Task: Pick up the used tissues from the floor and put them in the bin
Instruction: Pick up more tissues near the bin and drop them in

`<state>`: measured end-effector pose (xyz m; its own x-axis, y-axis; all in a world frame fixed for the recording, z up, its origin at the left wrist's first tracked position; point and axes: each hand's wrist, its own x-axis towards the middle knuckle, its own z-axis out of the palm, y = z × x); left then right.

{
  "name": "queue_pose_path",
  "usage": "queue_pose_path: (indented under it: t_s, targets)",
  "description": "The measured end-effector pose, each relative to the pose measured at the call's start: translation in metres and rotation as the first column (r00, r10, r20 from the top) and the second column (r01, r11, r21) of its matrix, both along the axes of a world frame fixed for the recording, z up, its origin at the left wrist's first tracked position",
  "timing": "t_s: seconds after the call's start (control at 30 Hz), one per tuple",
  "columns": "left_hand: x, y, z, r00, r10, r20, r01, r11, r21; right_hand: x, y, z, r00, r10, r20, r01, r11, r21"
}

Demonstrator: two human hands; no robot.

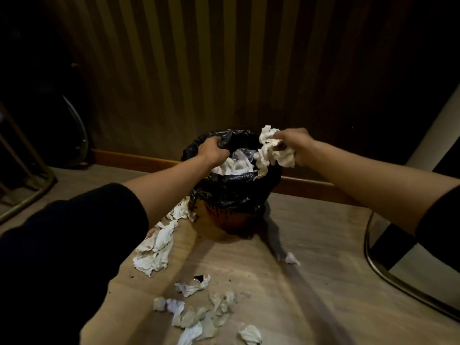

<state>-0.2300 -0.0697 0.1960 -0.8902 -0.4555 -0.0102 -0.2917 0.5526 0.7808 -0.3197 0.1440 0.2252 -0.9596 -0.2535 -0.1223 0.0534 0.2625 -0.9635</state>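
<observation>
A small round bin (pixel 231 215) lined with a black plastic bag (pixel 234 188) stands on the wooden floor by the wall. White tissues lie inside it. My left hand (pixel 212 150) grips the bag's rim on the bin's left side. My right hand (pixel 296 145) holds a bunch of crumpled white tissues (pixel 270 150) over the right rim of the bin. More used tissues lie on the floor: a pile (pixel 156 247) left of the bin, several (pixel 201 314) near the front, and a small one (pixel 291 258) to the right.
A striped wall with a wooden skirting board (pixel 129 159) runs behind the bin. A metal furniture frame (pixel 27 185) stands at the left. A curved metal base (pixel 388 272) and a dark leg stand at the right.
</observation>
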Motion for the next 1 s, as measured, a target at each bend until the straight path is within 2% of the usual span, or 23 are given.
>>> queue_pose_path:
  t_s: [0.1, 0.23, 0.37, 0.57, 0.7, 0.8, 0.87, 1.0]
  targets:
    - [0.005, -0.012, -0.002, 0.999, 0.030, -0.045, -0.033, 0.997, -0.065, 0.002, -0.020, 0.008, 0.999, 0.004, 0.044, -0.004, 1.000, -0.002]
    - [0.018, -0.032, -0.008, 0.989, 0.014, -0.149, -0.006, 0.999, 0.052, 0.000, -0.045, 0.012, 0.993, 0.041, 0.113, -0.036, 0.998, -0.042]
    - [0.028, -0.041, -0.012, 0.986, -0.002, -0.169, 0.017, 0.996, 0.090, 0.000, -0.068, 0.023, 0.955, 0.181, 0.233, -0.134, 0.970, -0.202]
    - [0.031, -0.042, -0.015, 0.980, -0.001, -0.201, 0.014, 0.998, 0.066, -0.003, -0.076, 0.022, 0.961, 0.230, 0.151, -0.236, 0.972, 0.017]
    - [0.034, -0.034, -0.017, 0.978, -0.069, -0.196, 0.061, 0.997, -0.045, -0.013, -0.055, 0.007, 0.983, 0.182, 0.038, -0.185, 0.974, 0.130]
    - [0.040, -0.020, -0.022, 0.959, -0.183, -0.216, 0.169, 0.982, -0.083, -0.023, -0.023, -0.011, 0.989, 0.147, -0.027, -0.140, 0.975, 0.175]
    - [0.048, -0.010, -0.029, 0.931, -0.311, -0.192, 0.280, 0.944, -0.173, -0.027, 0.001, -0.030, 0.993, 0.100, -0.063, -0.083, 0.969, 0.233]
    - [0.060, 0.012, -0.050, 0.833, -0.554, 0.009, 0.513, 0.765, -0.391, -0.030, 0.048, -0.083, 0.995, 0.011, -0.102, 0.036, 0.897, 0.440]
